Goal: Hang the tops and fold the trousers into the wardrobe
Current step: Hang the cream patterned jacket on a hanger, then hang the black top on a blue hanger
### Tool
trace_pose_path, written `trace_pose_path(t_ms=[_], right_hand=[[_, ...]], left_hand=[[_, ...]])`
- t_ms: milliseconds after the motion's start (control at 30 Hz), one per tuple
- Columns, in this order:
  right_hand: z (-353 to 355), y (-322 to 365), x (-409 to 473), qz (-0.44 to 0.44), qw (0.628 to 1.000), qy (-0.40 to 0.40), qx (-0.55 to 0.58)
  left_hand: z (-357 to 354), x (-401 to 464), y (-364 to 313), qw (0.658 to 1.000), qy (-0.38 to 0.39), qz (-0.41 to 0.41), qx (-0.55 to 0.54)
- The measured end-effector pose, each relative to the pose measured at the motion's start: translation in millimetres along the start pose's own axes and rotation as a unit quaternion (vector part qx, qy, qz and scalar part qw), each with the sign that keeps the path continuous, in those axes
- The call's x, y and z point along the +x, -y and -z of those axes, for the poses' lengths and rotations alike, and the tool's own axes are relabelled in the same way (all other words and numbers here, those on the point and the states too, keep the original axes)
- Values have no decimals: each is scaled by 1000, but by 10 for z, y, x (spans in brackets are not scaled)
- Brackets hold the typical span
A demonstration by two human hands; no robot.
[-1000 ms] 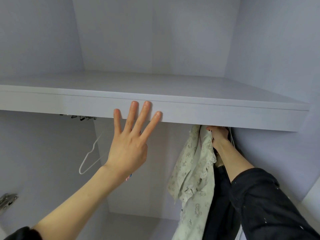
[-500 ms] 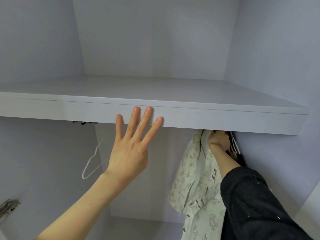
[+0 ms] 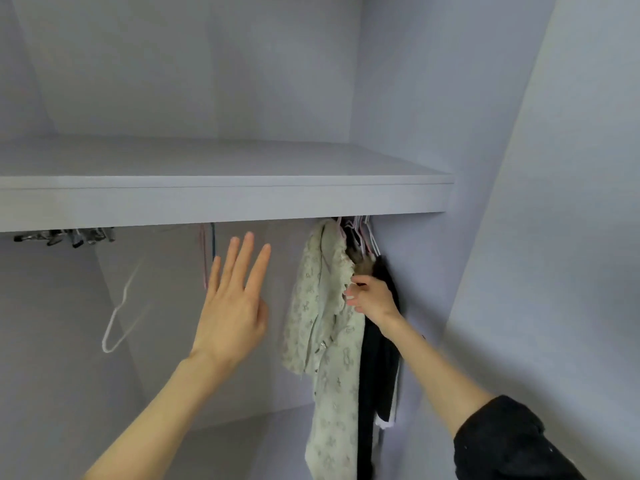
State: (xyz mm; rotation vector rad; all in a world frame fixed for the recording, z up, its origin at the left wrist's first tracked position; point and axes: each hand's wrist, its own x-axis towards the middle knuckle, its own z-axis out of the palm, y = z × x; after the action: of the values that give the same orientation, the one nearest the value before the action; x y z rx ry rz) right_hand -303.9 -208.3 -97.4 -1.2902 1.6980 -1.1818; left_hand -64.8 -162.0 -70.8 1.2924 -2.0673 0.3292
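A pale green patterned top hangs from the rail under the wardrobe shelf, at the right end. Dark garments hang behind it against the right wall, on several pink and white hangers. My right hand sits at the top's lace collar, fingers loosely curled and touching the fabric edge. My left hand is raised in front of the hanging space, fingers straight and spread, holding nothing and below the shelf edge.
An empty white hanger hangs at the left. Pink and blue hangers hang near the middle. A cluster of metal clips sits under the shelf at the far left. The wardrobe's right wall is close by.
My right hand came down from the rail under the shelf to the top's collar. My left hand dropped off the shelf's front edge. The view shifted right and down.
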Motion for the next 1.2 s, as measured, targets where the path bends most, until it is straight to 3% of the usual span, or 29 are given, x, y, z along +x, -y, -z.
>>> trace_pose_path(t_ms=[167,333,567,800,967,1200], right_hand=[[284,-312,-1203,-55,997,42,-36],[543,-596,-2355,-94,994,-43,-42],[969,-920,-4420,-174,962,-207,-21],[1227,-1154,-6526,-252,872,-417,36],[1177,-1226,-8124,-287,775,-556,92],[988,-1482,-10147,-331,671,-651,125]], left_hand=[[-120,-383,-249,977,158,-26,-138],[-177,-866,-798,933,226,-128,-249],[12,-1849,-2067,820,344,-259,-376],[629,-2901,-3516,686,388,-431,-439],[1300,-3929,-4444,582,402,-536,-461],[2098,-5704,-5271,448,453,-634,-438]])
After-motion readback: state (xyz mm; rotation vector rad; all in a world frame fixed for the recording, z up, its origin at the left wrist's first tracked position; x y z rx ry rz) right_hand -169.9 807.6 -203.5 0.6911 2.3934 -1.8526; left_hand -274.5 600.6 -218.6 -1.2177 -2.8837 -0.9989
